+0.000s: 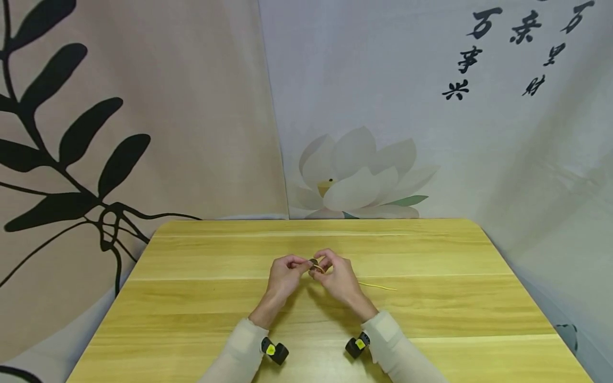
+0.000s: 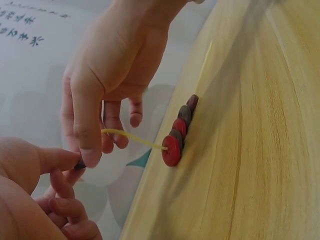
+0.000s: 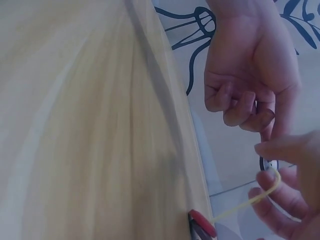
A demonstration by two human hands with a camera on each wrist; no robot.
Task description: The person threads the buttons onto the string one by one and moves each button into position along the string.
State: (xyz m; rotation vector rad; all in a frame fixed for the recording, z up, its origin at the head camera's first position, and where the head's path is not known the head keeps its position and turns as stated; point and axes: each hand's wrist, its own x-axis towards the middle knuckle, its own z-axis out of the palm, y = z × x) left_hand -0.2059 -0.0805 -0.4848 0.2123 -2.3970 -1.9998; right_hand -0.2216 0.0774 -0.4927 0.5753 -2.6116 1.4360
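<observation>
My left hand pinches a small dark button at its edge between thumb and forefinger. My right hand meets it there, holding a yellow cord close to the button's face with thumb and fingers. Whether the cord's tip has entered a hole is hidden by the fingertips. From the right hand the cord runs to a row of several threaded buttons on the table, with a red button at the near end and dark and red ones behind it.
Under both hands lies a light wooden table. The cord's free tail stretches across it to the right. Printed cloth curtains hang behind the table's far edge.
</observation>
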